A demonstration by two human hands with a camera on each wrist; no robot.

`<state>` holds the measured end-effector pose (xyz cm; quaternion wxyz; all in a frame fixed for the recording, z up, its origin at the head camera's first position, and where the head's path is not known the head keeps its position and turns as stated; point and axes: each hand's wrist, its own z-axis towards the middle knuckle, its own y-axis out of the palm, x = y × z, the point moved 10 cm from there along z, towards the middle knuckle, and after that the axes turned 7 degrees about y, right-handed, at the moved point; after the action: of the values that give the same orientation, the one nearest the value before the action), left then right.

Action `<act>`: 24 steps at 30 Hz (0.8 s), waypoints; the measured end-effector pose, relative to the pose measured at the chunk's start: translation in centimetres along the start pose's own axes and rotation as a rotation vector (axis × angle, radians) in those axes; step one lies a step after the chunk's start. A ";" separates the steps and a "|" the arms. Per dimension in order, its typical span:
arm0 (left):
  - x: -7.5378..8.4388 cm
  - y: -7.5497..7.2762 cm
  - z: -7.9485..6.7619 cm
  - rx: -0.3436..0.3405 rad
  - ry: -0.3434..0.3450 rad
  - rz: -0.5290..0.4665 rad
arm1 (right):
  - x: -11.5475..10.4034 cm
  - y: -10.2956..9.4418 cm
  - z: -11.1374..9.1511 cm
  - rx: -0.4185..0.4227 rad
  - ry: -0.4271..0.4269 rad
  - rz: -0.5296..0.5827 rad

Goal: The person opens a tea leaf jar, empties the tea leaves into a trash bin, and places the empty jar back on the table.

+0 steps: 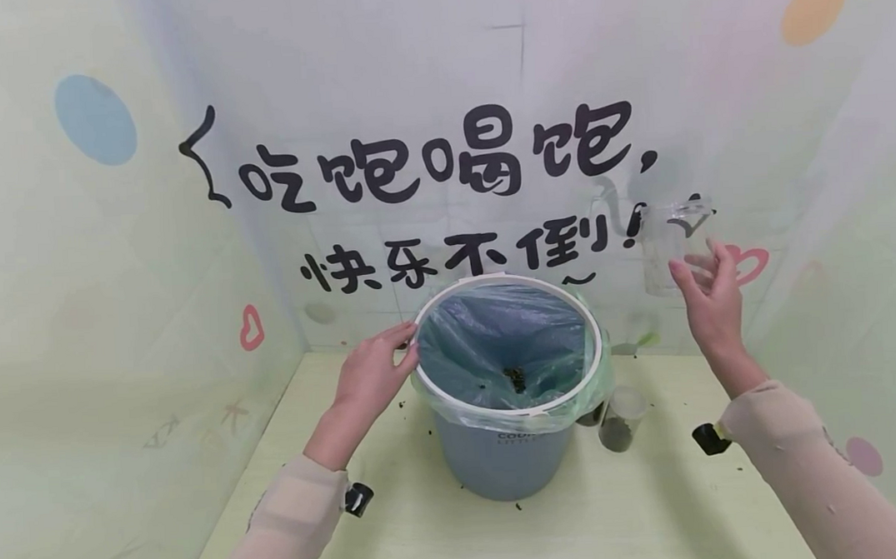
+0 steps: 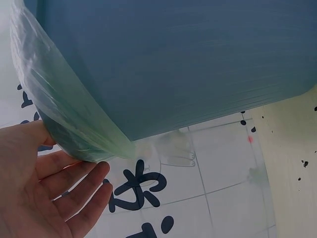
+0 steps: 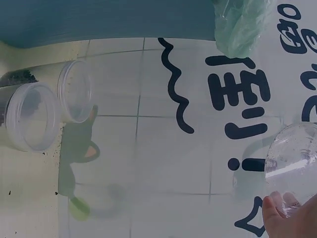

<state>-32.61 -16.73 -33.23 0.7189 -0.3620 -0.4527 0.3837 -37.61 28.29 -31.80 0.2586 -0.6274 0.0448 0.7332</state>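
Observation:
A blue trash can (image 1: 501, 469) with a white rim ring (image 1: 596, 327) stands on the table. Its green plastic bag (image 1: 458, 346) has a small clump of dark bits (image 1: 515, 380) at the bottom. My left hand (image 1: 373, 370) touches the left side of the rim, its fingers (image 2: 86, 188) loosely extended beside the folded bag edge. Up and to the right of the can, my right hand (image 1: 712, 301) holds a clear plastic jar (image 1: 660, 249) by its side. No contents are visible in this jar. The right wrist view shows only part of the jar (image 3: 292, 158).
Two clear jars with dark contents stand close to the can's right side: a front jar (image 1: 621, 426) and one partly hidden behind it. Dark crumbs lie scattered on the pale table (image 1: 383, 516). A printed curtain (image 1: 408, 56) hangs behind and at both sides.

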 end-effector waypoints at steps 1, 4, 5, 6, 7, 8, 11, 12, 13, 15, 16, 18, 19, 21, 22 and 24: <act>0.0 0.0 0.0 -0.001 -0.002 -0.001 | 0.1 0.0 0.0 0.001 0.001 0.000; 0.0 0.0 0.0 -0.004 -0.007 -0.005 | 0.3 -0.1 -0.1 0.001 0.003 0.004; 0.0 0.0 0.0 -0.005 -0.008 -0.006 | 0.4 -0.1 -0.2 0.000 0.005 0.003; 0.0 0.0 0.0 -0.005 -0.009 -0.007 | 0.5 -0.2 -0.2 0.000 0.007 0.000; -0.1 0.0 0.0 -0.005 -0.010 -0.008 | 0.6 -0.2 -0.2 -0.001 0.010 0.000; 0.0 0.0 0.0 -0.005 -0.009 -0.008 | 0.7 -0.2 -0.2 -0.001 0.014 0.002; 0.0 0.0 -0.1 -0.004 -0.007 -0.004 | 0.9 -0.4 -0.2 0.001 0.021 0.009; 0.0 0.0 -0.1 -0.004 -0.006 -0.004 | 1.0 -0.4 -0.2 0.003 0.024 0.012; 0.0 0.0 -0.1 -0.005 -0.005 -0.002 | 1.1 -0.4 -0.2 0.004 0.026 0.017; 0.0 -0.1 -0.1 -0.005 -0.005 -0.001 | 1.4 -0.5 -0.2 0.007 0.032 0.019; 0.0 -0.1 -0.1 -0.004 -0.005 -0.002 | 1.5 -0.6 -0.2 0.008 0.036 0.020; 0.0 -0.1 -0.1 -0.002 -0.002 -0.002 | 1.8 -0.7 -0.2 0.012 0.046 0.024; 0.1 -0.1 0.0 -0.001 0.000 -0.001 | 1.9 -0.8 -0.2 0.015 0.051 0.026; 0.1 -0.1 0.0 0.000 0.002 0.001 | 2.1 -0.9 -0.2 0.019 0.060 0.028; 0.1 -0.1 0.0 -0.001 0.003 0.002 | 2.2 -1.0 -0.2 0.019 0.063 0.027; 0.1 -0.1 0.0 -0.003 0.003 0.006 | 2.5 -1.0 -0.2 0.023 0.070 0.026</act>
<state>-32.54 -16.68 -33.09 0.7179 -0.3647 -0.4511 0.3848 -37.17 29.90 -33.88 0.2544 -0.6488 0.0705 0.7137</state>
